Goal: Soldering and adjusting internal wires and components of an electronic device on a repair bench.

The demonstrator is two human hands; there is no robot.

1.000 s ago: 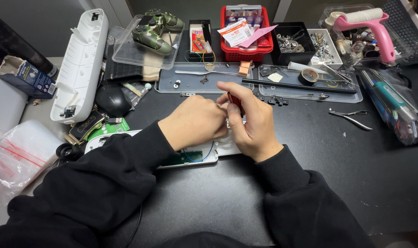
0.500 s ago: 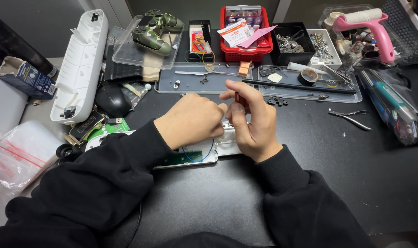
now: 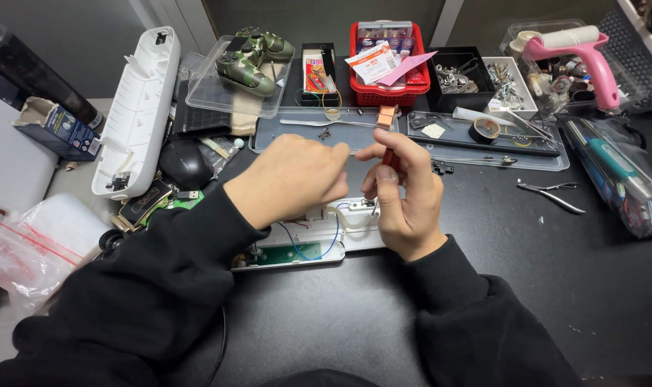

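Note:
An opened white power strip base (image 3: 308, 252) lies on the black table with a green circuit board and blue and red wires showing. My left hand (image 3: 290, 179) rests over its middle, fingers curled down onto the parts inside. My right hand (image 3: 405, 193) grips a small screwdriver (image 3: 387, 154) with a reddish handle, held upright with its tip down at a metal piece (image 3: 360, 206) on the strip. What my left fingers pinch is hidden.
A white power strip cover (image 3: 136, 111) stands at the left beside a black mouse (image 3: 185, 163). Clear trays (image 3: 483, 140), a red basket (image 3: 390, 79), a camouflage game controller (image 3: 251, 54), a pink glue gun (image 3: 577, 50) and pliers (image 3: 555, 193) lie behind and to the right.
Both hands have shifted slightly. My right hand has raised the screwdriver more upright over the strip, and my left hand has slid a little left.

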